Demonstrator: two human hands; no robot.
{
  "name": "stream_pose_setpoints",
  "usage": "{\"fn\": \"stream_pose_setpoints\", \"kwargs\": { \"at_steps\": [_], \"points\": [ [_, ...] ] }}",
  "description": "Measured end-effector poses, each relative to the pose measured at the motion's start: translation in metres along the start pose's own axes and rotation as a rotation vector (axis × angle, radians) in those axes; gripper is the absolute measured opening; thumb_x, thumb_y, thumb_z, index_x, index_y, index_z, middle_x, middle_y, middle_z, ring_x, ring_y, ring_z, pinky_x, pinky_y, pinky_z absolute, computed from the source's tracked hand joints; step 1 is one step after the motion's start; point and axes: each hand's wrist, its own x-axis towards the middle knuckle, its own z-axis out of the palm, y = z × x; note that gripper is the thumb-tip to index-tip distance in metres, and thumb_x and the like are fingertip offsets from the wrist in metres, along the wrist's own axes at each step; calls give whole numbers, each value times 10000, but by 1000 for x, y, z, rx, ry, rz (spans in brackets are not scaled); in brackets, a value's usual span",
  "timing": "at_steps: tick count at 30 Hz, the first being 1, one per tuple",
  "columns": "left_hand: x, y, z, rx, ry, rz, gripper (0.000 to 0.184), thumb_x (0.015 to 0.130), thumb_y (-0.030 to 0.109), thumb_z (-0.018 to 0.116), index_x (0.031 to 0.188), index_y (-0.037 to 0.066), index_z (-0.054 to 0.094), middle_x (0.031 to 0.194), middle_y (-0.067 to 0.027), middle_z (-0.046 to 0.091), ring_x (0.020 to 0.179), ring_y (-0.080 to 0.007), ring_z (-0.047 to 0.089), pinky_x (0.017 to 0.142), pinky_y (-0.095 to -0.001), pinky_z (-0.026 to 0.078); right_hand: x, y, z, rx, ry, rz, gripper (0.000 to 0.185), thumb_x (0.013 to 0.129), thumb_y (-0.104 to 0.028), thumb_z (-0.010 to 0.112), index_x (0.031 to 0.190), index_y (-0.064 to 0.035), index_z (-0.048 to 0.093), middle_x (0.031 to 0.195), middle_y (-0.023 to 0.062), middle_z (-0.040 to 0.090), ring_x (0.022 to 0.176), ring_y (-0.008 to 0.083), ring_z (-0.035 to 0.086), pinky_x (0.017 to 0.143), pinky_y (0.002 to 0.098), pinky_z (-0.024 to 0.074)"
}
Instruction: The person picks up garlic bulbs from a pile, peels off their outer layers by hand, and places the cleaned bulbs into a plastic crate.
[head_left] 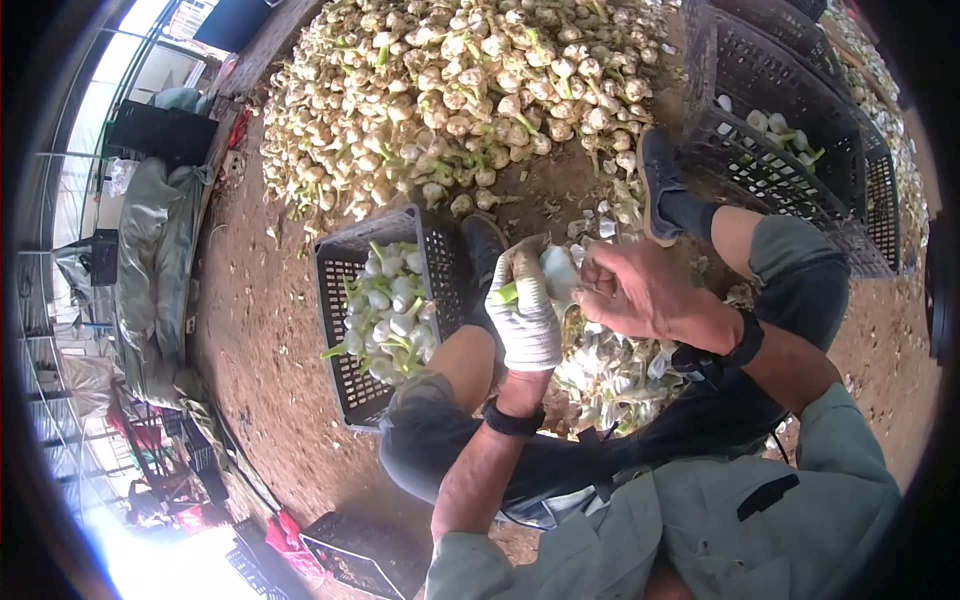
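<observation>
My left hand [530,310], in a white knit glove, is wrapped round a garlic bulb [560,272]; its green stem pokes out on the left of the glove. Bare and curled, my right hand [645,290] meets the bulb from the right, thumb and fingers pinched at its side. Whatever is between those fingertips is too small to make out. Below both hands, between my legs, lies a heap of pale garlic skins [610,375]. Left of my gloved hand stands a black crate [345,395] of peeled white bulbs [385,305] with green stems.
A large pile of unpeeled garlic [450,100] spreads over the dirt floor [270,330] ahead. Black crates [770,190] stand at the right, one holding a few white bulbs [780,135]. Another crate [350,555] lies at lower left. Green sheeting [155,270] runs along the left side.
</observation>
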Motion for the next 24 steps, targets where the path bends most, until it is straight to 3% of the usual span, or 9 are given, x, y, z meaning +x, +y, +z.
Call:
{"fn": "stream_pose_setpoints", "kwargs": {
  "at_steps": [1, 7, 10, 12, 15, 17, 18, 20, 24],
  "points": [
    [-1, -4, 1, -28, 3, -2, 410, 997, 355, 479, 1067, -14, 643, 945, -69, 663, 814, -120, 591, 719, -269, 499, 0, -2, -1, -200, 20, -91, 163, 786, -120, 647, 783, -4, 533, 574, 164, 509, 519, 339, 564, 476, 398, 422],
    [-2, -4, -1, -33, -37, -66, 423, 988, 375, 490, 1057, -13, 644, 956, -75, 671, 820, -130, 606, 736, -272, 510, -1, 17, 5, -149, 47, -192, 145, 785, -110, 643, 768, -15, 534, 565, 158, 497, 512, 343, 553, 468, 396, 416],
    [-1, -3, -11, -300, -109, -150, 423, 983, 344, 489, 1052, -50, 627, 967, -118, 670, 869, -161, 633, 779, -296, 522, 4, 33, 7, -133, 115, -3, 132, 797, -100, 626, 760, -18, 528, 546, 150, 471, 502, 353, 538, 470, 417, 405],
    [1, -2, -9, -368, -122, -172, 423, 975, 340, 472, 1034, -49, 629, 966, -132, 677, 873, -185, 650, 795, -317, 538, 2, 43, -1, -189, 43, 44, 142, 800, -112, 628, 777, -2, 541, 613, 169, 536, 542, 333, 573, 489, 423, 425],
    [1, 0, -11, -504, -111, -198, 380, 963, 302, 479, 1039, -42, 621, 986, -135, 673, 894, -196, 649, 820, -333, 536, 4, 46, 5, -465, -36, -120, 159, 825, -119, 650, 805, 14, 564, 731, 174, 594, 597, 298, 600, 533, 378, 438],
    [2, -2, -11, -562, -94, -215, 353, 947, 286, 497, 1065, -25, 615, 1008, -124, 665, 913, -204, 642, 843, -341, 530, 2, 28, 6, -40, 86, 148, 193, 892, -152, 626, 969, 22, 595, 825, 159, 644, 630, 244, 623, 533, 353, 454],
    [2, -2, -11, -592, -86, -225, 343, 939, 278, 505, 1078, -16, 612, 1019, -119, 661, 922, -208, 638, 854, -345, 527, 3, 15, 6, -40, 86, 147, 193, 892, -152, 626, 969, 22, 595, 825, 159, 644, 630, 244, 623, 533, 353, 454],
    [4, -3, -10, -594, -98, -227, 333, 937, 275, 523, 1082, -11, 613, 1008, -112, 661, 904, -199, 637, 840, -332, 527, 5, -5, 8, 340, 127, 299, 201, 946, -186, 586, 962, 14, 578, 779, 132, 636, 664, 174, 610, 558, 317, 461],
    [3, -6, -4, -501, -85, -253, 323, 943, 304, 570, 1069, 11, 618, 972, -80, 657, 843, -154, 626, 777, -291, 523, 1, 0, 13, 409, 27, 269, 172, 945, -144, 586, 1008, 16, 578, 759, 82, 628, 677, 119, 581, 561, 312, 453]
  ]
}}
